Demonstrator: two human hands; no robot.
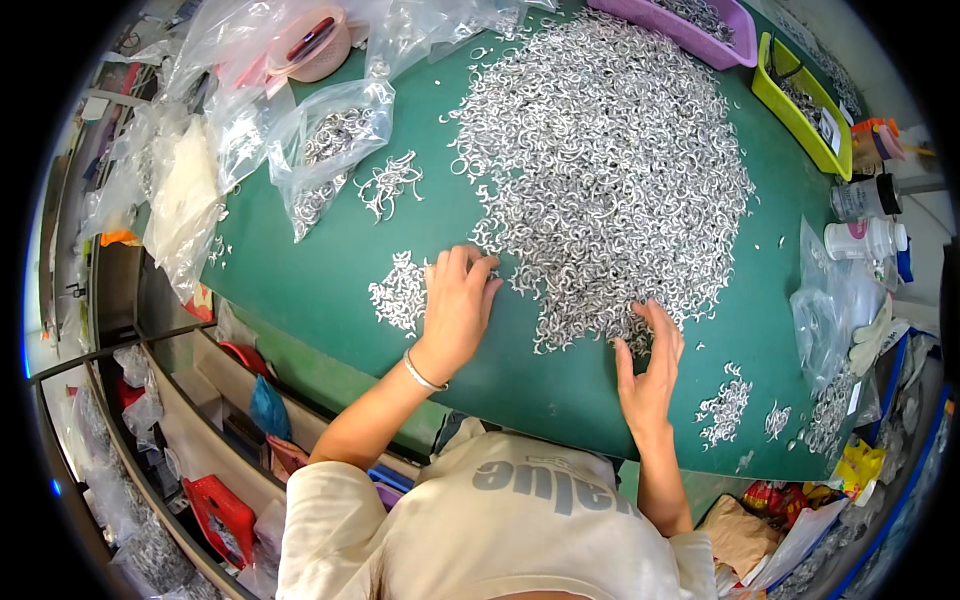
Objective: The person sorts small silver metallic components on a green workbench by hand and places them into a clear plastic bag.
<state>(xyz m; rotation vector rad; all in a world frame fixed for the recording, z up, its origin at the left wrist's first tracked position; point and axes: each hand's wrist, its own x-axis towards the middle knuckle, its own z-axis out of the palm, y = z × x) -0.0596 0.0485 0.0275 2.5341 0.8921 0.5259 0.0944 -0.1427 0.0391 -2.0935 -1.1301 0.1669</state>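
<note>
A large heap of small silver curved metal pieces (600, 170), like open rings, covers the middle of the green table (330, 310). My left hand (459, 305) is between the heap's lower left edge and a small pile of the same pieces (399, 292). Its fingers are curled together; whatever they hold, if anything, is hidden. At the heap's near edge, my right hand (652, 372) has its thumb and fingers apart, the fingertips touching the pieces. Nothing shows between them.
Farther left are another small pile (391, 186) and a clear bag of pieces (338, 140). Small piles (725, 405) lie near the right front edge. A purple tray (735, 30), a green tray (812, 125) and a white bottle (862, 240) stand along the far right.
</note>
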